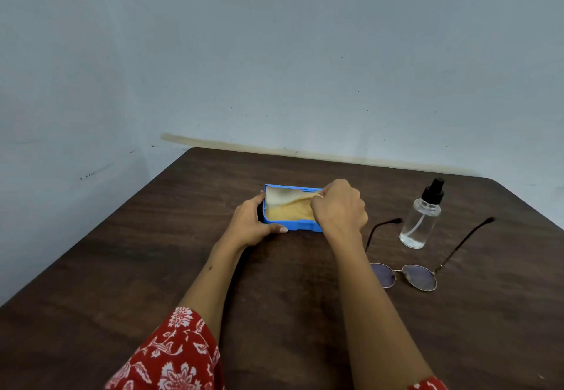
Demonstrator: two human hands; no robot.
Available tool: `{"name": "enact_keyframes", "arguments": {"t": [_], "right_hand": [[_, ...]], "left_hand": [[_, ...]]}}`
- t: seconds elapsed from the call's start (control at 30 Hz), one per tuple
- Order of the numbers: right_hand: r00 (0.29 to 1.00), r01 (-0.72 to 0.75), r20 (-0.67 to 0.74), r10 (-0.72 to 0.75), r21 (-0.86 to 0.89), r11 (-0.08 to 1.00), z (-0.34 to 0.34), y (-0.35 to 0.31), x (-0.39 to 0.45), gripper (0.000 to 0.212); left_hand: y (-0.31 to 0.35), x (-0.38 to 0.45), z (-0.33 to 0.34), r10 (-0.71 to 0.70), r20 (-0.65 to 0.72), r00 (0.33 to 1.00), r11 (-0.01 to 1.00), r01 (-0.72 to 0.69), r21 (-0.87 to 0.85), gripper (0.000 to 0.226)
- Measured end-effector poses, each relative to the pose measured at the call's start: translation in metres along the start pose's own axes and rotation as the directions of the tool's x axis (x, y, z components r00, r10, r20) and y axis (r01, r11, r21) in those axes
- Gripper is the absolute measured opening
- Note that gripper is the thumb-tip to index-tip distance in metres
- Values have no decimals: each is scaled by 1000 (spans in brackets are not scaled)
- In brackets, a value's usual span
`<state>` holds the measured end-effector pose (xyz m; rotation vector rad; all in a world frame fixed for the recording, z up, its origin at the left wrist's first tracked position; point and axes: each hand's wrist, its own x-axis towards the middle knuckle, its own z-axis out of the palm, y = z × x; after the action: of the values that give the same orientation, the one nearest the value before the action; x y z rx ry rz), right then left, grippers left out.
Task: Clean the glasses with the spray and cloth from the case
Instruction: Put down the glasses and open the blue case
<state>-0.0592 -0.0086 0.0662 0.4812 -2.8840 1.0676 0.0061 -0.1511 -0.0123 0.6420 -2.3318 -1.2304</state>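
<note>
Lying open near the middle of the dark, wood-grained counter (152, 252), the case (293, 226) is a shallow blue plastic rectangle with rounded corners and a ridged near wall. Inside it sits a soft yellow cloth (290, 211) with a paler, whitish underside showing where its far part is lifted and pulled taut.

The left hand (251, 226) grips the case's left end, thumb laid along the near wall and fingers curled round the far side. The right hand (338, 206) hovers over the case's right end, knuckles up and fingers bunched tight, pinching a corner of the cloth and raising it off the lining. Both forearms reach forward from the near edge, bare, with red floral sleeves (171, 356) at the elbows.

To the right stands the spray (422, 215), a clear cylindrical bottle with a black pump top and a thin tube inside, upright. Just near it, the glasses (406, 276) rest with their round, thin metal-rimmed lenses toward the near edge and their dark temples spread open, one on each side of the spray.
</note>
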Motion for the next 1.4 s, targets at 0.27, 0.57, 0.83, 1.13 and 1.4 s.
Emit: {"name": "enact_keyframes", "arguments": {"t": [0.27,0.57,0.83,1.13,1.4], "right_hand": [[988,141,-76,-136,69,988,-34,-30,-6,13],[962,266,-79,-260,79,961,-77,-38,-17,23],[946,314,11,-325,230,921,-123,-24,-51,22],[916,251,170,-364,464,849,-146,20,-82,22],[920,34,288,-265,617,787,-145,79,-90,25]], "left_hand": [[-1,0,0,-7,11,1000,1000,7,-2,89],[1,0,1,-45,8,999,998,44,39,97],[8,-14,-5,-123,-6,992,992,124,30,111],[93,-114,4,-70,71,995,729,100,-677,51],[101,-167,39,-128,437,890,490,440,-753,40]]}}
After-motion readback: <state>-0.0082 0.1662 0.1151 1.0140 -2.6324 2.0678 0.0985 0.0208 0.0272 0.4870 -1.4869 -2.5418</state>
